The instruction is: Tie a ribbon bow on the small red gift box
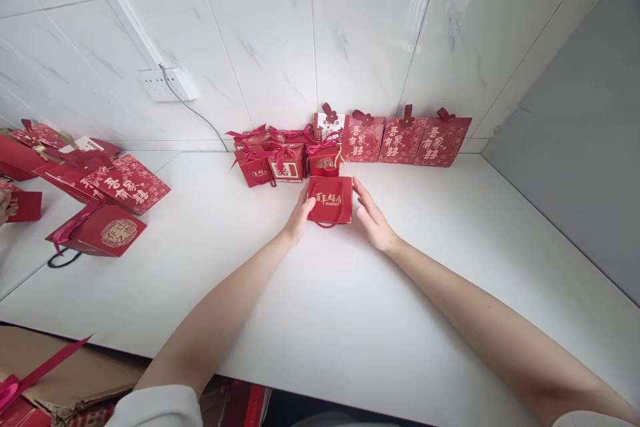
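A small red gift box (331,200) with gold lettering and a red rope handle stands on the white table. My left hand (301,212) grips its left side, the thumb lying on the front face and the other fingers partly hidden behind. At the right edge of the box, my right hand (374,219) has its fingers apart, the index fingertip close to the upper corner; whether it touches I cannot tell. Just behind is another red box (323,160) with a ribbon bow. Beside that, several ribbon-tied boxes (287,163) are grouped together.
Several flat red gift bags (400,140) lean against the tiled wall at the back right. More red boxes (131,181) are heaped at the left, where another person's hand (6,205) shows at the edge. A cardboard carton (55,367) sits below the table's front edge.
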{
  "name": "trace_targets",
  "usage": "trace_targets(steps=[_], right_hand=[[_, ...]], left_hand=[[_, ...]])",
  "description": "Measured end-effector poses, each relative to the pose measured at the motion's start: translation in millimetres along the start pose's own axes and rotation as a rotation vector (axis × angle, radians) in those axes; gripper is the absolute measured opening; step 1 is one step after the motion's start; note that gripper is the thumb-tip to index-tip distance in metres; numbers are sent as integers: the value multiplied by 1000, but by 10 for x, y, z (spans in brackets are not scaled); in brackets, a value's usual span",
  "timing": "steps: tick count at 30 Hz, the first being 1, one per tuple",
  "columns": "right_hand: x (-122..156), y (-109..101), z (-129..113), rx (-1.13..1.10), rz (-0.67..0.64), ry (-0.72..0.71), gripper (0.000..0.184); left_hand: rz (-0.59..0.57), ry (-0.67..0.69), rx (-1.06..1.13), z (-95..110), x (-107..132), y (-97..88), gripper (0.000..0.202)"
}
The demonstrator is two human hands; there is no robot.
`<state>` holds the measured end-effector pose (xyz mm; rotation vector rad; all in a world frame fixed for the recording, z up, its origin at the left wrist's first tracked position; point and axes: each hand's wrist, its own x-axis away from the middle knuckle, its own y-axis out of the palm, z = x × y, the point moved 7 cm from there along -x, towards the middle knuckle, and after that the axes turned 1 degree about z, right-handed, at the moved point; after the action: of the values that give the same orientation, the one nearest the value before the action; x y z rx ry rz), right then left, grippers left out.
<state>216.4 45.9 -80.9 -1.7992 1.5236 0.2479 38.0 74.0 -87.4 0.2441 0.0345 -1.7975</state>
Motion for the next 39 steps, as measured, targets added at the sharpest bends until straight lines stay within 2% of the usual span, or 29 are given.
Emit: trace_targets(steps=[3, 5, 10, 14, 19, 23, 26, 31, 34, 36, 39], right_hand=[[-1, -8, -262, 131, 37, -134, 95], [-4, -2, -372, 224, 73, -174, 102], [1, -1, -375, 307, 129, -130, 91], [2, -29, -345, 289, 152, -115, 87], [5, -61, -369, 244, 179, -135, 84], [49, -96, -434, 240, 225, -201, 80], [71, -100, -456, 243, 228, -232, 79], [44, -46, -409, 247, 141, -239, 85], [43, -29, -403, 231, 106, -262, 84], [49, -14, -382, 188, 73, -239, 82], [54, 1, -274, 73, 43, -96, 83]], left_hand=[[-5, -165, 200, -75, 60, 150, 68], [-42, -283, 285, -150, 101, 244, 75], [-202, -351, 353, -197, 130, 365, 81], [-293, -359, 351, -195, 127, 379, 83], [-314, -343, 320, -235, 116, 323, 86], [-308, -273, 285, -247, 113, 270, 82], [-301, -166, 235, -208, 106, 262, 81], [-132, 124, 63, -17, 86, 186, 82], [-82, 203, 4, 60, 102, 168, 75], [-58, 233, -51, 94, 112, 161, 70], [-12, 285, -148, 142, 123, 151, 68]])
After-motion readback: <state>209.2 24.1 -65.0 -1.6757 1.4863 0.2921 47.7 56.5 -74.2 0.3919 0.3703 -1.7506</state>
